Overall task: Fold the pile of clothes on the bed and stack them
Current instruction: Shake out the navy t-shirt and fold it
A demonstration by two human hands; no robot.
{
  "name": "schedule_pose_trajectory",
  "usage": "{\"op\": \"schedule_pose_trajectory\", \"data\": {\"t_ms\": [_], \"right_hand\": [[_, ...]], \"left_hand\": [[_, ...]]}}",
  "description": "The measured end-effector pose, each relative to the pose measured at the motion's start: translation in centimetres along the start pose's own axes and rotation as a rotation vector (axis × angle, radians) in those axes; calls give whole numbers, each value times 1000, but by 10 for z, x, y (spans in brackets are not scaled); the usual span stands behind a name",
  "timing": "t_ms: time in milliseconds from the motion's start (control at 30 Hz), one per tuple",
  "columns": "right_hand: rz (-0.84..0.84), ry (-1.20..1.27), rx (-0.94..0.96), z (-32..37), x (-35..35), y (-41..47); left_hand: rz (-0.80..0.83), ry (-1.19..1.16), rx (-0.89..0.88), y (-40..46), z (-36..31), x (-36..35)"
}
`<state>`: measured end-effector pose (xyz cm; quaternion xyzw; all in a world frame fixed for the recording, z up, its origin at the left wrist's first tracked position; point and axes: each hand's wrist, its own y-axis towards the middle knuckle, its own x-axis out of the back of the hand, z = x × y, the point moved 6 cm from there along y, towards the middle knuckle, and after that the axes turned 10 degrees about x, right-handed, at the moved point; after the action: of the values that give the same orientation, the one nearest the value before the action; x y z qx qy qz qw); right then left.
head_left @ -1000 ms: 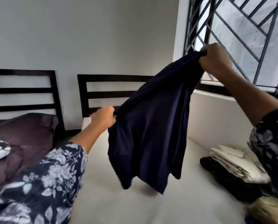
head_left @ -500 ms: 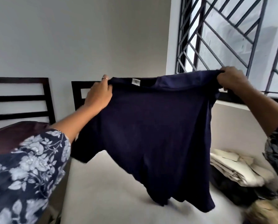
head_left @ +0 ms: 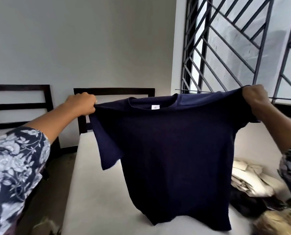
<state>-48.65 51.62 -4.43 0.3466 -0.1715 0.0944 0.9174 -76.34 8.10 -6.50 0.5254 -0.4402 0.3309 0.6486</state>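
A navy T-shirt [head_left: 172, 150] hung spread open by its shoulders above the white bed [head_left: 94, 200], hem brushing it, with a pile of cream and dark clothes [head_left: 253, 185] at right.

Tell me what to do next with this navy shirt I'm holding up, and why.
Probably lower the navy T-shirt flat onto the white mattress. The left hand and right hand grip its shoulders, it hangs spread open, and its hem already touches the bed.

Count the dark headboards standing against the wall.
2. One headboard stands at far left behind the left arm; the second headboard stands behind the navy t-shirt, which hides its lower right part. More could lie outside the frame.
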Motion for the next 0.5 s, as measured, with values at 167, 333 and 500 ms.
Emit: {"op": "schedule_pose_trajectory", "data": {"t_ms": [167, 333, 500], "right_hand": [[54, -143, 33, 12, 11, -1], [82, -67, 9, 18, 37, 15], [114, 278, -101, 9, 64, -4]], "left_hand": [[215, -1006, 398, 14, 3, 6], [87, -1522, 393, 18, 5, 34], [-78, -1526, 342, -11, 19, 60]]}}
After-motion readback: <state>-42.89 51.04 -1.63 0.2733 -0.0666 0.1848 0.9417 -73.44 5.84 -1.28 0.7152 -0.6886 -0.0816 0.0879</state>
